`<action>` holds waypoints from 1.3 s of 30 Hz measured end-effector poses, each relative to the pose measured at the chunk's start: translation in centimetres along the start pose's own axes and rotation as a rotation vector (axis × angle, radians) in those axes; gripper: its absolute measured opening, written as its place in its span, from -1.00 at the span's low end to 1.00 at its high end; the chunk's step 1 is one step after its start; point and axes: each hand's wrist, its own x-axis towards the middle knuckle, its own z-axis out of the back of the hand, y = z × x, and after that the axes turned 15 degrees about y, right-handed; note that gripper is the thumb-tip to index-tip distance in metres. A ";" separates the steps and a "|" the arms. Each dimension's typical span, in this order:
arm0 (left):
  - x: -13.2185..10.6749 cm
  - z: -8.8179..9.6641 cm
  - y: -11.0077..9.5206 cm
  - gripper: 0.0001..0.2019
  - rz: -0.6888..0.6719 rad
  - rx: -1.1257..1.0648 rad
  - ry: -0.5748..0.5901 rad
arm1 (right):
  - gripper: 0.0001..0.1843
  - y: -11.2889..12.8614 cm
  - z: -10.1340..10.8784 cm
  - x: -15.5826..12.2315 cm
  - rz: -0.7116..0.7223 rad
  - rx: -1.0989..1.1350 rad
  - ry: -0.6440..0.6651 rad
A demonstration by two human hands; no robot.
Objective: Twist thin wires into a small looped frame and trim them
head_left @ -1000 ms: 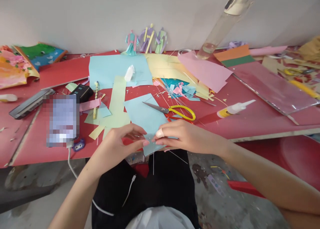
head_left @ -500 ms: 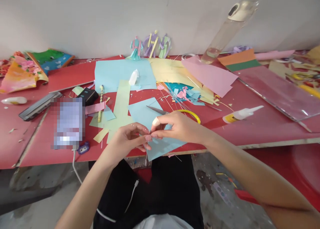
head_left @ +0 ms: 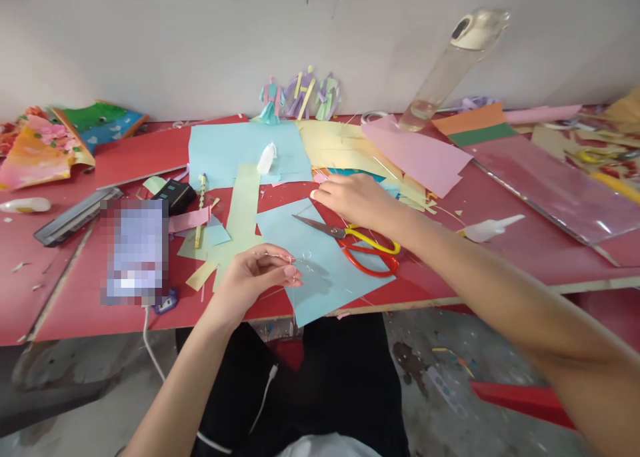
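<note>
My left hand (head_left: 250, 280) is pinched just above the table's front edge. Between thumb and fingers it holds a thin wire (head_left: 306, 256), whose fine loops stick out to the right over a light blue sheet (head_left: 280, 220). My right hand (head_left: 345, 197) is farther back, palm down over the paper scraps at the sheet's far edge. Its fingertips are mostly hidden, so what they touch does not show. Just in front of it, scissors (head_left: 336, 232) with one yellow and one red handle lie partly open on the sheet.
Three paper figures (head_left: 300, 94) lean on the wall. A bottle (head_left: 445, 77) stands back right, and a glue bottle (head_left: 487, 229) lies under my right forearm. A blurred-out phone (head_left: 137, 244), a pencil (head_left: 201, 210) and a stapler-like grey object (head_left: 77, 216) lie left.
My right hand has left my left hand and moved back and up to the scraps, uncovering the scissors' handles. My left hand stays in place with the wire.
</note>
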 end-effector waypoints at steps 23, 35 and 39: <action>-1.0 0.3 1.8 -0.95 -0.319 -0.026 -0.128 | -0.95 8.0 3.9 -9.2 -0.123 1.360 -1.210; -0.9 -2.5 3.4 -0.86 -0.526 -0.004 -0.213 | -0.68 15.4 1.8 -7.8 -0.511 1.743 -0.539; -0.4 -2.4 3.0 -0.92 -0.539 -0.031 -0.327 | -0.66 13.3 1.0 -6.8 -0.497 1.767 -0.482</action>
